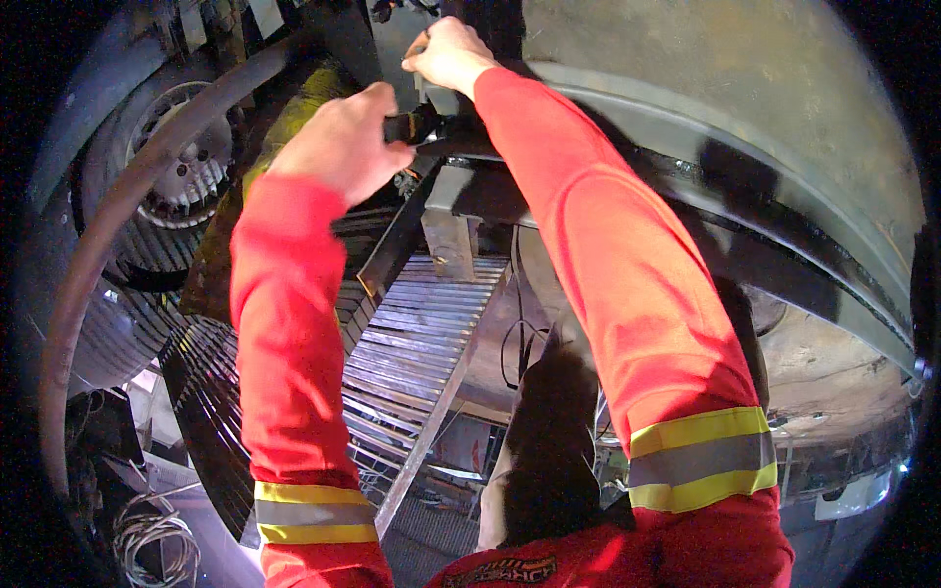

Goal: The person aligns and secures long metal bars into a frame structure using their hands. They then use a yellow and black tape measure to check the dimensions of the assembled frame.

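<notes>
Left hand (pixel 338 142) closed around short black tool handle (pixel 412 125); right hand (pixel 449 54) just above, pinching grey metal bracket (pixel 443 98).

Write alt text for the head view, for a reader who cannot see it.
Two bare hands in red sleeves with yellow and grey reflective bands reach up under a large curved metal body: the left hand grips a dark handle, the right hand pinches a small part higher up. Below them lie a ribbed metal grating and, at left, a wheel.
</notes>
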### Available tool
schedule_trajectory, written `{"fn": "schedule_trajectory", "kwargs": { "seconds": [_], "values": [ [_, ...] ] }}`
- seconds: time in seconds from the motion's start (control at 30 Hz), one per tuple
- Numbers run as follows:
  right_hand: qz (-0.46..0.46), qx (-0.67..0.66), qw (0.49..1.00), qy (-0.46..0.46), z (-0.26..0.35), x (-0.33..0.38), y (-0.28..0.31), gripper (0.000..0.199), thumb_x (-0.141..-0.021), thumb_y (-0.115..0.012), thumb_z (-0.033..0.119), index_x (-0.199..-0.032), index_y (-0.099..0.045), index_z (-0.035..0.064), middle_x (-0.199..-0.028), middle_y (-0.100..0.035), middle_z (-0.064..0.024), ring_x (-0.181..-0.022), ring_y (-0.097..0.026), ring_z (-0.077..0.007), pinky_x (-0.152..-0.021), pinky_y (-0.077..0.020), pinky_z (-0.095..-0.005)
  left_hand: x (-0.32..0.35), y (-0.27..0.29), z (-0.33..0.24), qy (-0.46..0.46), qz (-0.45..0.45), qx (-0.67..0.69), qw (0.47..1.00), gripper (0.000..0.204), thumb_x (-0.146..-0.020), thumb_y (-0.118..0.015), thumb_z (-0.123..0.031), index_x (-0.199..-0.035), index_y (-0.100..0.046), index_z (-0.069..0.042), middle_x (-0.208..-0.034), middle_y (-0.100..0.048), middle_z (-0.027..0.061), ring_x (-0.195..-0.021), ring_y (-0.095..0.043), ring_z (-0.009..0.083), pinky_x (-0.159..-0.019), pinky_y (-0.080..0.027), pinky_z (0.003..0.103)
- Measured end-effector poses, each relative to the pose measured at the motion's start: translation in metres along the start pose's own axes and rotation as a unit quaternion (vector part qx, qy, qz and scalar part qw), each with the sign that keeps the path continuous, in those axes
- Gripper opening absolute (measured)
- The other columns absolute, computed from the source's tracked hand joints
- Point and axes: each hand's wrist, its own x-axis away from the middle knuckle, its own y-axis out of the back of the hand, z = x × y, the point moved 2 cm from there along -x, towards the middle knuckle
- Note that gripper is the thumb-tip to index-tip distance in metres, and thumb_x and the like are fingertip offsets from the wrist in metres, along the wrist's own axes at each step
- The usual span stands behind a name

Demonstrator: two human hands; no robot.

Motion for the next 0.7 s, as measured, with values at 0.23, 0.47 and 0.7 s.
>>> {"fn": "schedule_trajectory", "kwargs": {
  "seconds": [0.23, 0.47, 0.7],
  "values": [
    [-0.061, -0.314, 0.944, 0.078, -0.016, 0.002, 0.021, 0.025, -0.078, -0.073, 0.013, -0.097, -0.066, -0.0025, -0.079, -0.069, -0.0124, -0.066, -0.067, -0.0156, -0.058, -0.0508, -0.0265, 0.110, 0.024, 0.007, 0.065, -0.278, 0.331, 0.899, 0.047, -0.076, -0.056, -0.002, -0.122, -0.049, 0.001, -0.089, -0.064, 0.0131, -0.077, -0.062, 0.0207, -0.073, -0.048, 0.030],
    [-0.067, -0.318, 0.946, 0.011, -0.004, 0.028, 0.058, 0.030, -0.087, -0.060, 0.002, -0.115, -0.056, -0.0087, -0.101, -0.064, -0.0169, -0.082, -0.067, -0.0238, -0.072, -0.0561, -0.0282, 0.166, -0.092, 0.011, 0.097, -0.331, 0.780, 0.522, 0.050, -0.082, -0.050, -0.002, -0.130, -0.040, -0.001, -0.093, -0.062, 0.0149, -0.078, -0.062, 0.0217, -0.072, -0.052, 0.037],
    [-0.103, -0.019, 0.990, 0.095, 0.007, 0.015, 0.072, 0.021, -0.087, -0.055, 0.000, -0.106, -0.064, -0.0042, -0.091, -0.066, -0.0104, -0.074, -0.064, -0.0120, -0.062, -0.0494, -0.0231, 0.195, -0.198, -0.025, 0.155, -0.364, 0.864, 0.312, 0.046, -0.075, -0.061, -0.008, -0.118, -0.043, 0.000, -0.087, -0.060, 0.0104, -0.073, -0.059, 0.0162, -0.067, -0.048, 0.028]
  ]
}}
